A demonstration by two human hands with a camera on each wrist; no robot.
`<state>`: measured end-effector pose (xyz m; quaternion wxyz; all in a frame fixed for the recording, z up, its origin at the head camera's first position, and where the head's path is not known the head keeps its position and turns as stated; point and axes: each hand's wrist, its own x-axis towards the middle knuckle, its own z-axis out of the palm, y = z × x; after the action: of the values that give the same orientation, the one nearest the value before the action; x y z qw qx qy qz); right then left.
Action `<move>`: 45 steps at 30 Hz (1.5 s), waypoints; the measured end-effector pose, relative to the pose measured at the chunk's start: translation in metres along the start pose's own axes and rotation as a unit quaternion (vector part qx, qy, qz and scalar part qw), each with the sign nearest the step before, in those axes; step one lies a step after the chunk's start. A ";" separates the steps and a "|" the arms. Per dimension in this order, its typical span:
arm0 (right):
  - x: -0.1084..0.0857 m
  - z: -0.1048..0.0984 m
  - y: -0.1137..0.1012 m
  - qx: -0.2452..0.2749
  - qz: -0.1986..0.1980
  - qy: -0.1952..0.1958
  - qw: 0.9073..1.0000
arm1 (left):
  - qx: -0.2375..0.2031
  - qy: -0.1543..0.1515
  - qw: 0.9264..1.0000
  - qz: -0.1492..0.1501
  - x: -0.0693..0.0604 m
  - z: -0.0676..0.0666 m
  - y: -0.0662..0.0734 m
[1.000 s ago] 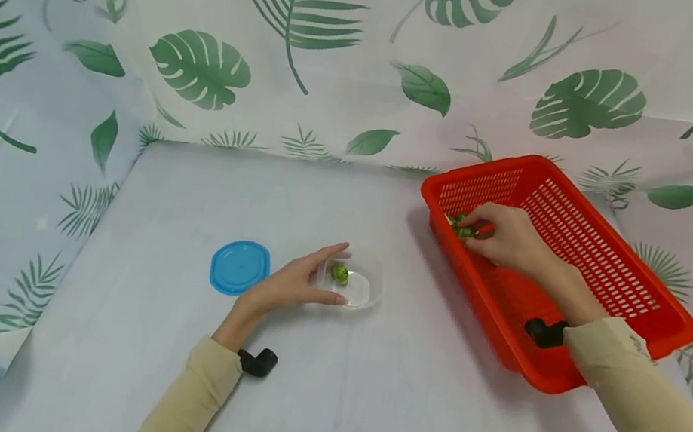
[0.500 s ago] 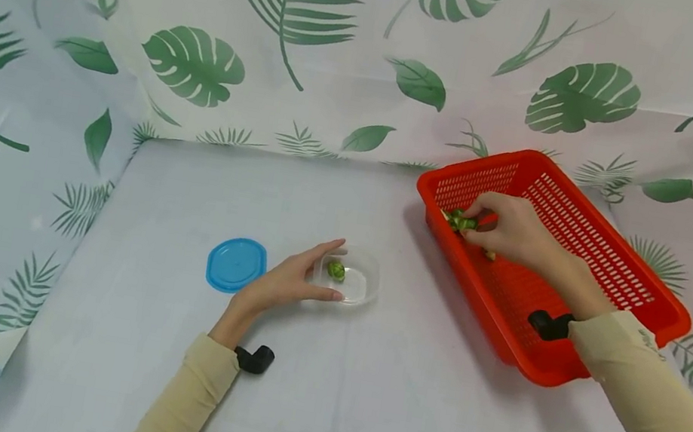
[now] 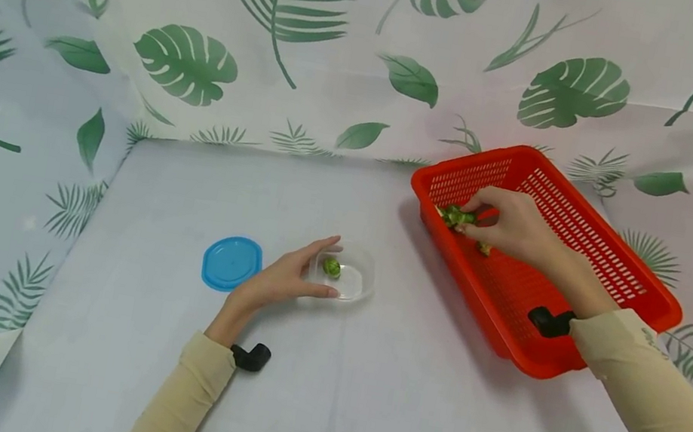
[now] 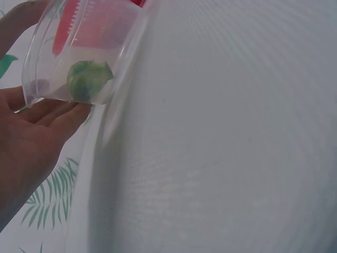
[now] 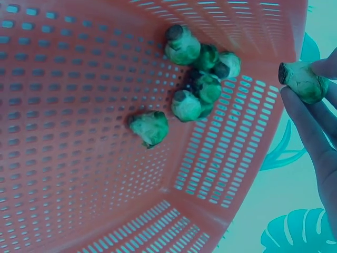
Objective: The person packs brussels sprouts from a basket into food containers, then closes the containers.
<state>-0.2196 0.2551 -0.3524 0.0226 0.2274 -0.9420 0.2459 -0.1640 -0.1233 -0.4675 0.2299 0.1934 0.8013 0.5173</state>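
Note:
My left hand [image 3: 273, 282] holds a small clear plastic container [image 3: 361, 276] on the table, thumb on its near side and fingers on its far side. Inside lies one green Brussels sprout [image 3: 332, 267], also visible through the wall in the left wrist view. Over the far-left end of a red perforated basket [image 3: 492, 331], my right hand [image 3: 515, 225] pinches another Brussels sprout [image 5: 304, 83] between thumb and fingers. Below it, several sprouts [image 5: 185, 105] cluster in the basket's corner, and a single sprout [image 5: 149, 128] lies a little apart from them.
A blue lid [image 3: 232, 263] lies flat on the white table [image 3: 287, 405], left of the container. Leaf-printed cloth [image 3: 310, 107] hangs behind the table and at both sides. The basket's raised rim runs along the right part of the table.
My right hand has lifted slightly with the pinched sprout, and a loose sprout beneath it shows more. My left hand stays at the container. The head view has shifted slightly.

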 end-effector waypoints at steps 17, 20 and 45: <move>-0.004 -0.007 -0.018 0.016 -0.013 0.025 0.999 | 0.001 -0.001 1.000 0.009 -0.002 0.000 0.002; -0.004 -0.007 -0.025 0.030 -0.014 0.022 0.999 | 0.003 0.000 1.000 0.008 -0.002 0.001 0.002; 0.017 0.018 -0.069 0.040 -0.070 -0.016 0.997 | 0.008 -0.002 1.000 0.003 -0.001 0.000 0.001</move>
<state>-0.2036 0.1860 -0.3349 0.0153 0.2972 -0.9136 0.2771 -0.1628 -0.1235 -0.4662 0.2282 0.1987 0.8046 0.5109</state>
